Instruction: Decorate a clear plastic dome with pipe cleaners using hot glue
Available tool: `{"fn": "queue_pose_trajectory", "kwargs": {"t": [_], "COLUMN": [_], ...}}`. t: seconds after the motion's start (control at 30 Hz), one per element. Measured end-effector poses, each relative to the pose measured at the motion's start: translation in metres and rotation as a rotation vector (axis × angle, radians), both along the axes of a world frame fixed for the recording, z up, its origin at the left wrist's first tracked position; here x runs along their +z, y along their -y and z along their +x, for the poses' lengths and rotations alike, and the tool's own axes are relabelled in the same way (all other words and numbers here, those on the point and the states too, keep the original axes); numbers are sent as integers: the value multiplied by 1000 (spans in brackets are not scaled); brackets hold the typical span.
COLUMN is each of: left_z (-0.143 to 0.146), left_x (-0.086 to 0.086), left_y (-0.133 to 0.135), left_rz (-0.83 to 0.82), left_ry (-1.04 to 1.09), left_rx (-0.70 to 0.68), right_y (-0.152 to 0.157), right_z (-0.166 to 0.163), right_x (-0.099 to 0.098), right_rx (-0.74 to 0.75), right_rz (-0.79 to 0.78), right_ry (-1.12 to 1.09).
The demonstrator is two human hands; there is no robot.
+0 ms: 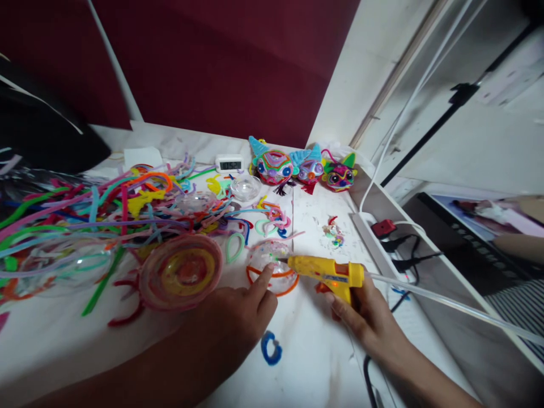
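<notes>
- Head view: the right fingers [340, 306] grip a yellow hot-glue gun [327, 271], its nozzle over the clear plastic dome [258, 256].
- The left fingers [260, 286] are at that dome, index extended, others curled; whether they pinch it, I cannot tell.
- Nearer than them, a blue pipe-cleaner loop [276, 357] lies on the bench [310, 379].

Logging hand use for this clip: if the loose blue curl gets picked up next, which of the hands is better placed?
Probably the left hand: it is nearer the blue curl and grips no tool, while the right hand holds the yellow glue gun.
</notes>
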State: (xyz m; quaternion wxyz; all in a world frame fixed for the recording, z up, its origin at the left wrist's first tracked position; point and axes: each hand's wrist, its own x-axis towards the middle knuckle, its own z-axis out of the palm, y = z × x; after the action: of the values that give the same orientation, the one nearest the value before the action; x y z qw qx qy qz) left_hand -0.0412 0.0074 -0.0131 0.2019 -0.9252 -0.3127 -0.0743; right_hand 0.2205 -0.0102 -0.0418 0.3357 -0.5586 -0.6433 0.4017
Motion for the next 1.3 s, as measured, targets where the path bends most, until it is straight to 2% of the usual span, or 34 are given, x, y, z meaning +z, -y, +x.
{"fn": "queue_pose_trajectory", "kwargs": {"t": [0.3, 0.73, 1.0, 1.3], "left_z": [-2, -1, -2, -1], "left_x": [-3, -1, -4, 0], "left_y": [-1, -1, -3, -1], "left_rz": [40, 48, 66, 41], "left_ry": [-12, -8, -20, -8], "left_rx": [-25, -23, -38, -20], "right_y": [-4, 1, -2, 0], "right_z": [-2, 2, 0, 1], "right_x": [-4, -1, -4, 1], "right_rx": [-22, -2, -9, -29], "right_rz": [67, 4, 16, 16], "right_ry": [58, 25, 21, 45]}}
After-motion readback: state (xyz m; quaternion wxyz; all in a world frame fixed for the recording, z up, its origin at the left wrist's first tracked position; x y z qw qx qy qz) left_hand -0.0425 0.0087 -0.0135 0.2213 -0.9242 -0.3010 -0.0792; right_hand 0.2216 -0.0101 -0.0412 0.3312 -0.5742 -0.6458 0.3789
